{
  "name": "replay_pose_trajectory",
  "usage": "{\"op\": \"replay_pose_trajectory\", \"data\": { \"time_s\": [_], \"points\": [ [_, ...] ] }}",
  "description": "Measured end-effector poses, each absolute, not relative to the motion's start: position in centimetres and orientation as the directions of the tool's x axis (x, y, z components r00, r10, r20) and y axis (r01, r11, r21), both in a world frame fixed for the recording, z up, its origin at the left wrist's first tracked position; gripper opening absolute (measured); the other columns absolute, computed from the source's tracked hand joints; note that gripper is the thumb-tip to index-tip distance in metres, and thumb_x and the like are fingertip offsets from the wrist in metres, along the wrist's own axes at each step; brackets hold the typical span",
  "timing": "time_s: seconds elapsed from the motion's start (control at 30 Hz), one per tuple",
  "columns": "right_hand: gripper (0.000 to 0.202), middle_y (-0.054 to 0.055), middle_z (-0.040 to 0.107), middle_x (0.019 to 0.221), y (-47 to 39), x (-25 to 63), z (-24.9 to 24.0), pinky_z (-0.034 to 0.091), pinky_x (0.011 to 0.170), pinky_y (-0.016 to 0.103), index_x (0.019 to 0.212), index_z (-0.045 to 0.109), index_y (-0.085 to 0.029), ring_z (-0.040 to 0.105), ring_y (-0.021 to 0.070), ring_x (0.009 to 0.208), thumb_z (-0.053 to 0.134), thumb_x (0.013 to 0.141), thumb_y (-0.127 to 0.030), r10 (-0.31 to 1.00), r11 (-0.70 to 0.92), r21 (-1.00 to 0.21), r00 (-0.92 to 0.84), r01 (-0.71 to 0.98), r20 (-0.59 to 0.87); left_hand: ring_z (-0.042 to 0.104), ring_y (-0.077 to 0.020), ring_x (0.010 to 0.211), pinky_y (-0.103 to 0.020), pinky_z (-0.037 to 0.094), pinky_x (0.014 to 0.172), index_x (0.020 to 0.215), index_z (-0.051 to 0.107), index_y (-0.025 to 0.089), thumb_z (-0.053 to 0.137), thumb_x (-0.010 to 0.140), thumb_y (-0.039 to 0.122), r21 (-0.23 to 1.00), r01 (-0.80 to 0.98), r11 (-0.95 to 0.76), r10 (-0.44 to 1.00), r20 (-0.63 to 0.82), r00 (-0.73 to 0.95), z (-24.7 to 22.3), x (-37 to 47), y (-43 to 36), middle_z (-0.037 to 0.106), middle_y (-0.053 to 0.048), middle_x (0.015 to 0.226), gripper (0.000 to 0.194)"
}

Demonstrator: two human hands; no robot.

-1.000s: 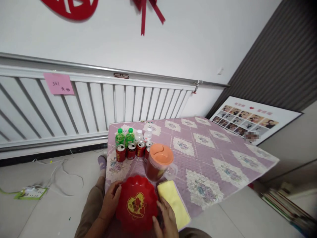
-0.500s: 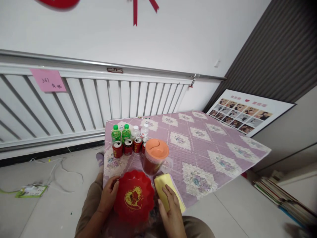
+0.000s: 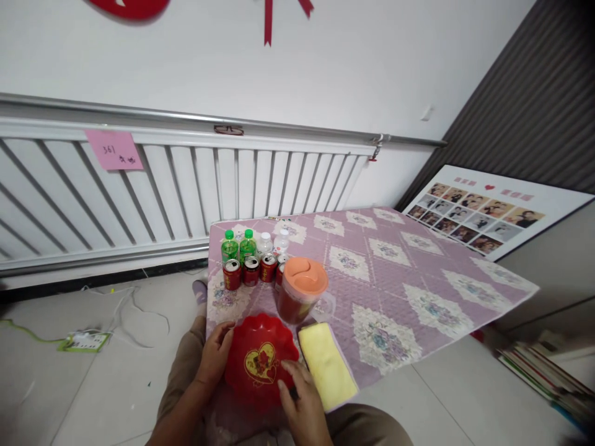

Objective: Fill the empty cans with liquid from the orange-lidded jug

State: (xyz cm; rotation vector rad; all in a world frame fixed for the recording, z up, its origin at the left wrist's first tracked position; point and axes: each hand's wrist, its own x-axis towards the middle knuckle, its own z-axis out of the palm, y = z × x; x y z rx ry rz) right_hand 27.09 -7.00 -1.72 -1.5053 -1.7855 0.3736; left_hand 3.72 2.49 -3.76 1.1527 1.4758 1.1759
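A red scalloped plate (image 3: 251,387) with a gold heart printed in its middle lies at the near edge of the cloth-covered table. My left hand (image 3: 217,354) grips its left rim. Over the plate's right rim is my right hand (image 3: 302,396), its thumb and fingers apart and nothing visible held in it. To the right of that hand rests a folded yellow cloth (image 3: 329,365). Just beyond the plate stands a clear pitcher (image 3: 297,303) with an orange lid and dark liquid inside.
Left of the pitcher stand several red cans (image 3: 251,272), with green-capped bottles (image 3: 248,246) and white-capped bottles (image 3: 281,243) behind. A patterned tablecloth (image 3: 385,297) covers the table. A radiator (image 3: 260,179) lines the wall; a photo board (image 3: 483,214) leans at right. Cables (image 3: 139,316) lie on the floor.
My right hand has left the yellow cloth and moved left onto the plate's right rim. My left hand stays at the left rim. The whole view has shifted slightly.
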Motion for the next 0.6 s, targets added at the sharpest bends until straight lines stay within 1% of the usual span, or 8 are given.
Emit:
{"op": "replay_pose_trajectory", "data": {
  "time_s": [0.13,0.2,0.27,0.3,0.4,0.47,0.53,0.6],
  "points": [
    [0.026,0.01,0.075,0.107,-7.6,27.4,-1.3,0.057,0.091,0.035,0.109,0.072,-0.023,0.071,0.0245,0.102,0.056,0.089,-0.03,0.954,0.237,-0.706,-0.023,0.667,0.298,0.07,-0.0281,0.101,-0.04,0.055,0.09,0.107,0.064,0.017,0.055,0.077,0.053,0.97,0.024,0.242,0.953,-0.233,-0.196,-1.4,2.6,2.1,0.073,-0.01,0.104,0.048],
    [0.028,0.011,0.075,0.106,-7.7,28.1,-0.9,0.057,0.089,0.034,0.107,0.073,-0.021,0.072,0.0248,0.1,0.056,0.089,-0.033,0.966,0.186,-0.757,0.024,0.627,0.257,0.069,-0.0272,0.103,-0.038,0.054,0.091,0.106,0.064,0.018,0.057,0.076,0.052,0.966,0.018,0.257,0.936,-0.244,-0.254,0.2,2.3,1.5,0.071,-0.01,0.11,0.046],
    [0.032,0.012,0.075,0.109,-7.4,28.6,0.0,0.057,0.089,0.034,0.108,0.072,-0.019,0.071,0.0251,0.101,0.054,0.09,-0.038,0.975,0.112,-0.815,0.094,0.568,0.199,0.068,-0.0256,0.1,-0.036,0.054,0.088,0.103,0.063,0.019,0.062,0.073,0.05,0.978,0.003,0.21,0.936,-0.201,-0.288,2.2,2.7,0.6,0.071,-0.008,0.106,0.043],
    [0.035,0.013,0.075,0.11,-7.1,28.8,0.7,0.056,0.09,0.035,0.109,0.072,-0.019,0.071,0.0253,0.101,0.053,0.09,-0.041,0.977,0.076,-0.841,0.128,0.536,0.17,0.068,-0.0241,0.094,-0.035,0.054,0.083,0.103,0.061,0.02,0.064,0.072,0.048,0.986,-0.01,0.166,0.948,-0.163,-0.272,3.5,3.2,0.1,0.071,-0.007,0.1,0.043],
    [0.04,0.012,0.075,0.107,-5.6,28.8,4.2,0.054,0.089,0.035,0.105,0.071,-0.018,0.07,0.0253,0.101,0.05,0.09,-0.049,0.976,0.035,-0.883,0.174,0.468,0.131,0.062,-0.0175,0.073,-0.029,0.051,0.069,0.099,0.059,0.02,0.067,0.071,0.042,0.998,0.024,0.053,0.986,-0.049,-0.157,7.6,5.2,-1.3,0.063,0.001,0.078,0.036],
    [0.04,0.008,0.074,0.091,-4.4,28.4,7.2,0.053,0.079,0.031,0.093,0.07,-0.019,0.068,0.0226,0.087,0.049,0.09,-0.053,0.97,0.063,-0.891,0.182,0.45,0.161,0.054,-0.0138,0.064,-0.025,0.047,0.062,0.087,0.058,0.02,0.066,0.071,0.039,0.999,0.04,-0.017,0.991,0.022,-0.129,10.3,6.6,-1.7,0.056,0.004,0.07,0.026],
    [0.047,0.002,0.061,0.065,-3.3,28.1,10.2,0.047,0.061,0.028,0.068,0.059,-0.021,0.058,0.0175,0.064,0.04,0.093,-0.058,0.954,0.109,-0.896,0.209,0.43,0.217,0.047,-0.0115,0.06,-0.023,0.042,0.058,0.073,0.052,0.02,0.064,0.073,0.038,0.996,0.033,-0.083,0.988,0.086,-0.126,12.4,7.6,-1.5,0.049,0.006,0.065,0.022],
    [0.052,-0.001,0.05,0.056,-2.4,28.0,12.7,0.04,0.054,0.026,0.059,0.048,-0.023,0.05,0.0153,0.057,0.04,0.091,-0.063,0.925,0.156,-0.909,0.264,0.387,0.272,0.042,-0.0104,0.058,-0.022,0.038,0.056,0.068,0.047,0.021,0.062,0.075,0.037,0.988,0.027,-0.153,0.979,0.155,-0.136,13.8,8.1,-0.8,0.044,0.006,0.062,0.023]
  ]
}}
